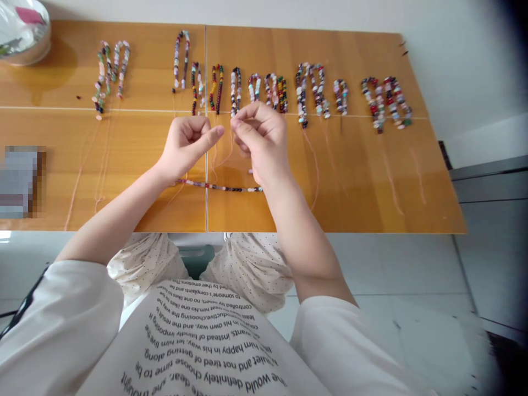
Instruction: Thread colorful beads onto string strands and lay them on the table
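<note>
Both hands are raised over the middle of the wooden table. My left hand (187, 144) is closed, its fingers curled in and its thumb stretched along them towards the right hand. My right hand (264, 137) pinches at the tips of thumb and forefinger. A thin orange thread (225, 160) droops in a loop between the two hands; anything small at the fingertips cannot be made out. On the table just below them lies a straight string of mixed beads (231, 188), its right end hidden by the right wrist. A small pale bead (250, 171) sits beside the right hand.
Several folded bead strands line the far side, among them a green and pink one (109, 71), a dark one (311, 88) and a red one (385, 102). Loose threads trail towards me. A bowl (45, 41) stands far left, above a blurred grey object (16, 181).
</note>
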### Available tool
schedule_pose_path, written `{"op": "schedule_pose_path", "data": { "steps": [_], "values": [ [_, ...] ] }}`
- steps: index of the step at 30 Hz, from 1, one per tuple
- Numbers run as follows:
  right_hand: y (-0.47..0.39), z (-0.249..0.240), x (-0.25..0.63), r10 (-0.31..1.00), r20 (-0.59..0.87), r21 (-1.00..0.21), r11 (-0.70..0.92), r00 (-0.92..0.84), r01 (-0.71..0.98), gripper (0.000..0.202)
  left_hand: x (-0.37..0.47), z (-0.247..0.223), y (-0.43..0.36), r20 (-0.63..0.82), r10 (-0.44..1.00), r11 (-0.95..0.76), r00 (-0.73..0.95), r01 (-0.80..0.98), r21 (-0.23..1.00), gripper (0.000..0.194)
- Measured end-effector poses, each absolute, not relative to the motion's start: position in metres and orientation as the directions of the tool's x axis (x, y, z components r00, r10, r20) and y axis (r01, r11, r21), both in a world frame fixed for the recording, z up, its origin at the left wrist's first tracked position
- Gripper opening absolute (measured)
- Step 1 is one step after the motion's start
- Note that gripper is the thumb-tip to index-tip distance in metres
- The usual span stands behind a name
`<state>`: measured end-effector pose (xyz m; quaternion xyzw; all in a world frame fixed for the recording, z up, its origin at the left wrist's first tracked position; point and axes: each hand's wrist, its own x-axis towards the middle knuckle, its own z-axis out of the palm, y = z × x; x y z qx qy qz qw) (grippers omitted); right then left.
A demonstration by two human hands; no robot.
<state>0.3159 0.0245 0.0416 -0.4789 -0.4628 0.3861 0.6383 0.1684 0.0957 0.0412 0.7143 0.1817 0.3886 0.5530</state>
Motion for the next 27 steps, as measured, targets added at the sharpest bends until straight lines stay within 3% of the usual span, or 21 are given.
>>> {"op": "schedule_pose_path", "data": {
  "steps": [10,18,24,27],
  "values": [
    [0.021,0.040,0.313,0.919,0.201,-0.978,0.211,0.338,0.008,0.038,0.173,0.035,0.088,0.301,0.800,-0.221,0.518,-0.211,0.952,0.077],
    [0.021,0.036,0.310,0.900,0.245,-0.966,0.256,0.362,0.017,0.034,0.173,0.038,0.084,0.319,0.812,-0.261,0.489,-0.186,0.947,0.063],
    [0.021,0.038,0.318,0.961,0.137,-0.981,0.165,0.239,-0.102,0.031,0.171,0.038,0.091,0.354,0.751,-0.298,0.557,-0.192,0.935,0.061],
    [0.022,0.038,0.318,0.941,0.179,-0.973,0.213,0.287,-0.091,0.029,0.170,0.040,0.092,0.400,0.730,-0.343,0.554,-0.209,0.916,0.053]
  ]
}}
